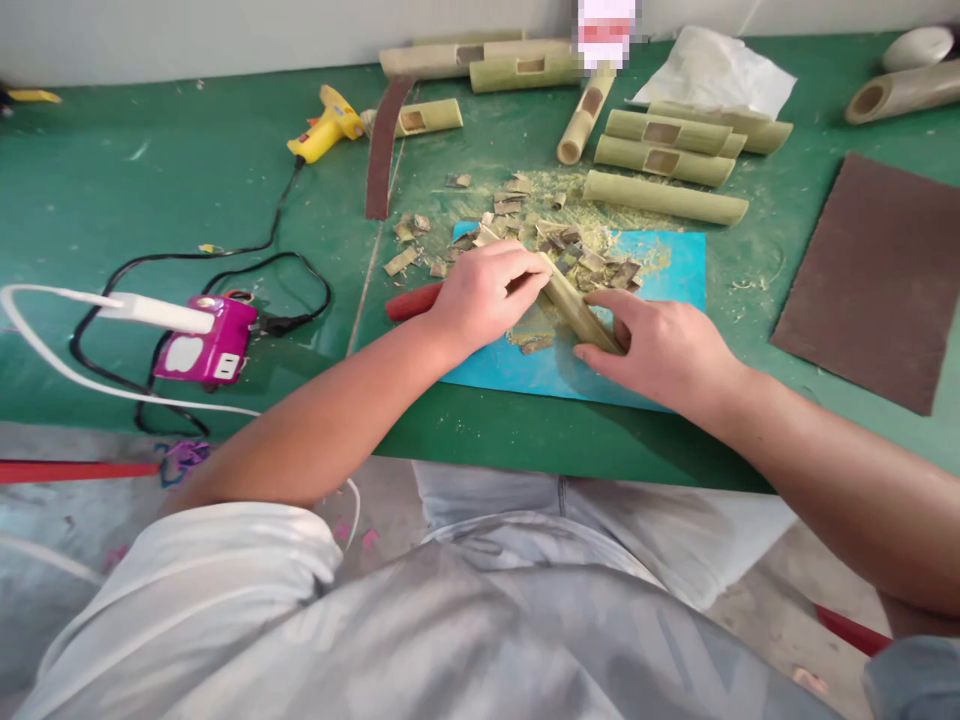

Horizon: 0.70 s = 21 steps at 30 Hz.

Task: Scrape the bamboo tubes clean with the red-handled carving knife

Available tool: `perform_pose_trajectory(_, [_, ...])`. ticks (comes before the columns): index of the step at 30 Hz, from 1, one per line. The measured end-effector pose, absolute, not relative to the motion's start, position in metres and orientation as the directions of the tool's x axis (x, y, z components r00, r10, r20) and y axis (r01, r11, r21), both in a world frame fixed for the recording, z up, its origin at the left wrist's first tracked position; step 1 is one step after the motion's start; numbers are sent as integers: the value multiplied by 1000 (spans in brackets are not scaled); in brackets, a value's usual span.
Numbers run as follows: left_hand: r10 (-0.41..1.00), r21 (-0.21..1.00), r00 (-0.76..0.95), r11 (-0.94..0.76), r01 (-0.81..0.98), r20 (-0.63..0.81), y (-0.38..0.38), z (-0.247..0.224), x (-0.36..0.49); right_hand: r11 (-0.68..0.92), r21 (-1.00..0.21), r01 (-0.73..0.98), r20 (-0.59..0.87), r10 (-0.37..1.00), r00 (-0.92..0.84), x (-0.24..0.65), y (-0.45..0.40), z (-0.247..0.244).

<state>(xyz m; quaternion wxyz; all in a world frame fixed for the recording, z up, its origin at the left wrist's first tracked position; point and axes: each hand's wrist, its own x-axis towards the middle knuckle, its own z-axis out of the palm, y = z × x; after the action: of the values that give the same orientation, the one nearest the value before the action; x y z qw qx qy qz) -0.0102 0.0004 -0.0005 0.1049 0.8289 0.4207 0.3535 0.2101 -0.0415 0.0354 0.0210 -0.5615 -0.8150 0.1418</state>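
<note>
A bamboo piece (576,308) lies slantwise over the blue mat (495,365), its far end to the left. My right hand (664,345) is closed around its near end, thumb on the near side. At the far end, my left hand (491,295) is closed with its fingertips pressed against the bamboo; anything under those fingers is hidden. A red handle (412,302) sticks out from beneath my left wrist, the rest of that tool covered. Bamboo chips (570,245) and pale dust are heaped just beyond both hands.
Cut bamboo tubes (664,165), several with square openings, lie at the back. A brown sheet (874,285) lies right, a narrow brown strip (386,150) left. The yellow glue gun (326,125) trails a black cord near the magenta power adapter (206,340). White plastic (716,75) sits behind.
</note>
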Motion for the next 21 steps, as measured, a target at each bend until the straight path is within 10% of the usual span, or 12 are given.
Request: perform_pose_trajectory(21, [678,385,582,-735,559,448,-6,11,-17,478,-209,853,49,877,-479,211,-48,27])
